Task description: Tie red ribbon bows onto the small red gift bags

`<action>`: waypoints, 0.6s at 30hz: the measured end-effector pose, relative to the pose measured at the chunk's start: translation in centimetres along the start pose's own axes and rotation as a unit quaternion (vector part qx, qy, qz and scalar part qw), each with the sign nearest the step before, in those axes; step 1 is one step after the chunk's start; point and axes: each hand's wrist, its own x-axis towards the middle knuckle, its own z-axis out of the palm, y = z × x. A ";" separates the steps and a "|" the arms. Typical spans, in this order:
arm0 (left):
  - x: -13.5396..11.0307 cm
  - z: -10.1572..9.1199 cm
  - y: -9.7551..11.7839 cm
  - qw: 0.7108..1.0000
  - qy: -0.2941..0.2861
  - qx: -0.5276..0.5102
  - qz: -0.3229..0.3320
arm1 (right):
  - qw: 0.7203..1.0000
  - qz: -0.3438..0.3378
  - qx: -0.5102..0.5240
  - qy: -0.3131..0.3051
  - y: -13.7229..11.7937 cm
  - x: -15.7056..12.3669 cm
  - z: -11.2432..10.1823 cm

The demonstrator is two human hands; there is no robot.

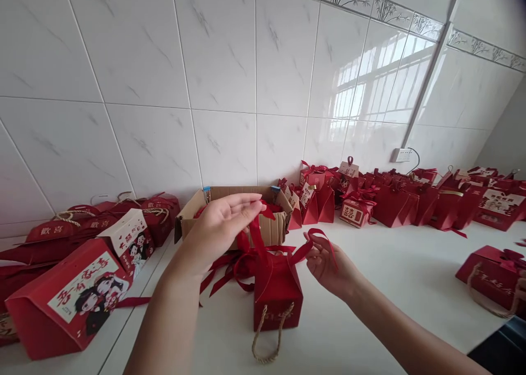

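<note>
A small dark red gift box (279, 290) stands upright on the white table, its twisted rope handle (266, 358) hanging down the front. From its top rises a red satin ribbon (257, 235). One length goes up to my left hand (224, 219), pinched between thumb and fingertips above the box. The other length runs right to my right hand (331, 265), whose fingers are closed on it, with a loop curling over them. Behind the box, to its left, lie more loose red ribbons (242, 268).
An open cardboard box (232, 199) holding red items stands against the tiled wall (222, 62). Red gift boxes crowd the left side, including a large one (61, 304) with a printed couple. Several more (394, 202) line the back right; another (491, 279) lies at the right.
</note>
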 end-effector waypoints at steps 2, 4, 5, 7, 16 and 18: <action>-0.1 0.1 0.1 0.999 0.016 0.046 0.008 | 1.000 -0.016 -0.012 0.008 -0.1 0.3 -0.1; 0.0 0.2 0.0 0.997 0.028 0.069 0.025 | 0.999 -0.043 -0.025 0.018 -0.4 0.5 -0.1; 0.1 0.2 -0.1 0.996 0.033 0.073 0.037 | 0.997 -0.060 -0.031 0.020 -0.7 0.5 -0.1; 0.2 0.1 -0.3 0.995 0.041 0.078 0.056 | 0.994 -0.100 -0.050 0.019 -1.3 0.5 0.1; -0.3 0.1 -0.1 0.991 0.077 0.077 0.083 | 0.889 -0.332 -0.311 -0.056 -5.9 0.0 3.3; -0.3 0.4 0.0 0.987 0.094 0.064 0.111 | 0.853 -0.313 -0.409 -0.085 -7.2 -0.2 4.6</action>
